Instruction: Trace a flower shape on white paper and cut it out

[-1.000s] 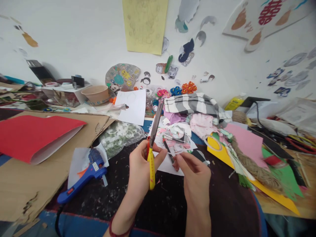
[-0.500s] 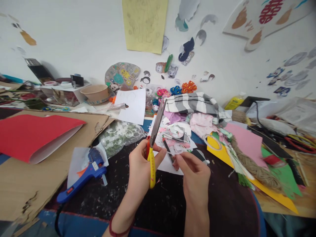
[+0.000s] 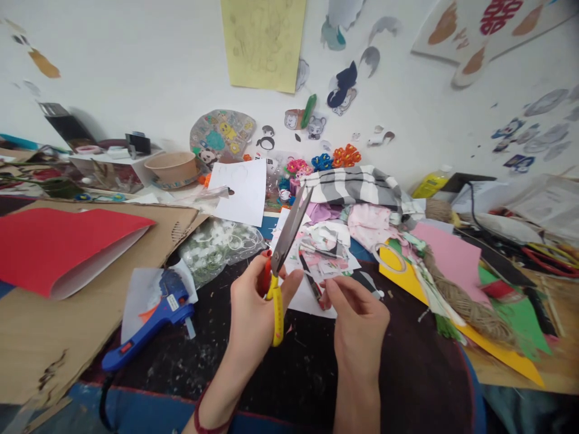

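Observation:
My left hand (image 3: 253, 307) is wrapped round the handles of a pair of scissors (image 3: 289, 235) with one yellow and one red loop. The blades point up and away from me, parted by a narrow gap at the tips. My right hand (image 3: 359, 319) is closed in a pinch close by; a small pale scrap may be between its fingertips, but I cannot make it out. Just beyond both hands, a heap of paper and cloth scraps (image 3: 328, 247) lies on a white sheet (image 3: 298, 304). A dark, pen-like item (image 3: 312, 283) lies partly behind the right fingertips.
To the left are a blue glue gun (image 3: 156, 322), a red folder (image 3: 67, 247) on cardboard (image 3: 45, 337) and a bag of white-green bits (image 3: 221, 247). Black-and-white checked cloth (image 3: 357, 187) lies at the back. Twine (image 3: 470, 301), yellow paper (image 3: 502, 346) and a tape roll (image 3: 389, 258) sit right.
The scissor blades have parted slightly. My left hand has shifted a little left, away from my right hand, which stays pinched in nearly the same place.

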`<state>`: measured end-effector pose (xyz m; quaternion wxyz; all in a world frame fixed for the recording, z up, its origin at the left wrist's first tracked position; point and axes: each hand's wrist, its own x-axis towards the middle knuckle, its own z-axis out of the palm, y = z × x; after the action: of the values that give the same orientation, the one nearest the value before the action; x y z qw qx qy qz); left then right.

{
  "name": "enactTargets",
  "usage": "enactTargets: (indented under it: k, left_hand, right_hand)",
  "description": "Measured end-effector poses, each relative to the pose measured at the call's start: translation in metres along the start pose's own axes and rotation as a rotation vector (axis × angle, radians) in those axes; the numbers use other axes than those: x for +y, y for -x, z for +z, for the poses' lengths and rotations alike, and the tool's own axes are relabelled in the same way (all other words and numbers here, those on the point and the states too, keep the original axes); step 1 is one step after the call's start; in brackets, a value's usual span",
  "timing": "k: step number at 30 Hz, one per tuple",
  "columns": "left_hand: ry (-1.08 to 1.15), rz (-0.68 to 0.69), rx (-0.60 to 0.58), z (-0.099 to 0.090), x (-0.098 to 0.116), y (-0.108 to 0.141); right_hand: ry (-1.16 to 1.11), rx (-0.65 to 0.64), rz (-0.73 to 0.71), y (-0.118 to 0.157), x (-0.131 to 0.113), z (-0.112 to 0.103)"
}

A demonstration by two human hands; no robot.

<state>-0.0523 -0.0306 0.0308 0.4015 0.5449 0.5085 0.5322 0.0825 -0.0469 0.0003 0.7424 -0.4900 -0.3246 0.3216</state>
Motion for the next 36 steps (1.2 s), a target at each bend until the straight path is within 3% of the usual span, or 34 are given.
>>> enactTargets:
  k: [6,9,14,21,36]
  left_hand:
    - [-0.617,0.178,-0.099,-0.030,-0.006,0.016]
    - [-0.780,0.196,-0.190,-0.044,-0.009,0.022]
    - [-0.789,0.172,-0.331,-0.050,-0.006,0.026]
    - [-0.827,0.144,-0.388,-0.042,0.006,0.024]
    - [-0.756,0.077,-0.397,-0.038,0.008,0.025]
  right_hand:
    - [-0.007,0.060,-0.064,-0.001,-0.003,-0.002]
    - [-0.031,0.053,-0.103,0.000,-0.003,-0.003]
    - [-0.066,0.013,-0.216,0.004,-0.002,-0.005]
    - [-0.028,-0.079,-0.258,0.010,-0.010,-0.009]
    - [0.042,-0.109,-0.207,0.013,-0.006,-0.014]
